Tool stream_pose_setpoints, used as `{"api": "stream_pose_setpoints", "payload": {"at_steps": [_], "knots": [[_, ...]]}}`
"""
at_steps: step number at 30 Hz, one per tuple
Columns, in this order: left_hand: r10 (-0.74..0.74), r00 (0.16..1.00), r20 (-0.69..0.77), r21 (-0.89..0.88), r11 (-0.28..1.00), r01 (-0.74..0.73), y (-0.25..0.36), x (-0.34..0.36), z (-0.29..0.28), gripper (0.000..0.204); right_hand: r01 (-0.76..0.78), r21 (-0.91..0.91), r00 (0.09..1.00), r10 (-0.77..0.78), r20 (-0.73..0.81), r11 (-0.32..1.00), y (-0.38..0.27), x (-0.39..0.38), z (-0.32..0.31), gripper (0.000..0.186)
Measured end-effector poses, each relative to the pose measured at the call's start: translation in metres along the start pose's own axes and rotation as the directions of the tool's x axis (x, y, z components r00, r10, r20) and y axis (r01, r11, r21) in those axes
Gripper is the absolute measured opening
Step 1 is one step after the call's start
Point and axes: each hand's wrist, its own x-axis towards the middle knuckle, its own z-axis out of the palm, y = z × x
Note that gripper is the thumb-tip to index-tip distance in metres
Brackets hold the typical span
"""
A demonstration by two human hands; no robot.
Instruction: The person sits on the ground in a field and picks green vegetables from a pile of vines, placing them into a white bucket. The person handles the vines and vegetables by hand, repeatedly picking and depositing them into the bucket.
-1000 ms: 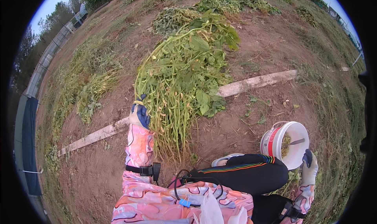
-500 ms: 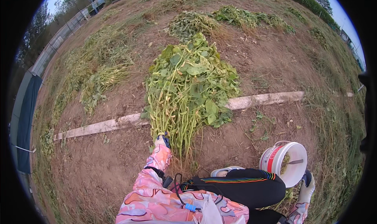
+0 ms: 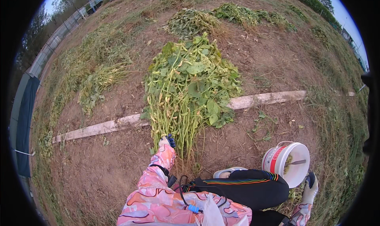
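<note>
A heap of pulled bean plants (image 3: pixel 194 83) lies in front of me, its leaves pointing away and its stems toward me. Pods hang among the yellow-green stems. My left hand (image 3: pixel 167 140), in a white glove with dark patches, is closed round stems at the heap's near left. On the right, a white bucket (image 3: pixel 270 159) with a red band leans beside my bent knee. Some greenish pods and a flat, stick-like piece (image 3: pixel 297 162) show inside it. My gloved right hand (image 3: pixel 311 186) is at the bucket's lower right rim; how its fingers are set is unclear.
A pale strip (image 3: pixel 269 99) crosses the soil beneath the heap. More plant piles lie at the far side (image 3: pixel 192 22) and left (image 3: pixel 101 77). Dry grass borders the right. My black-trousered leg (image 3: pixel 245 186) is bent between heap and bucket. A dark cable (image 3: pixel 183 190) hangs at my front.
My left hand has shifted slightly to the right, and the stems near it have moved a little. My right hand and the bucket stay in nearly the same place.
</note>
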Motion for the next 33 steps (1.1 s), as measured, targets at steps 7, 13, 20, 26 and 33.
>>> {"api": "stream_pose_setpoints", "payload": {"at_steps": [7,13,20,26,33], "knots": [[-0.073,0.984,0.163,0.062,0.996,0.064,0.005,0.008,-0.022,0.042,0.041,-0.072,0.999,-0.040,0.018,0.997,-0.018,-0.005,-0.001,0.037],[-0.202,0.934,0.294,0.023,0.979,0.204,0.021,0.010,-0.042,0.033,0.023,0.016,0.999,-0.023,0.041,1.000,-0.006,-0.005,-0.001,0.039],[0.237,0.971,-0.007,0.467,0.860,-0.207,0.021,-0.018,-0.042,0.022,0.035,-0.002,0.999,-0.035,0.038,0.999,-0.005,-0.007,-0.003,0.041],[0.806,0.591,-0.010,0.927,0.230,-0.297,0.059,-0.096,0.013,0.027,0.043,-0.097,0.999,-0.044,-0.006,0.994,-0.010,-0.013,-0.020,0.039],[0.186,0.977,0.106,0.941,-0.336,-0.038,0.169,-0.111,0.055,0.049,0.005,-0.026,1.000,-0.004,0.009,1.000,-0.003,-0.006,0.001,0.039]]}}
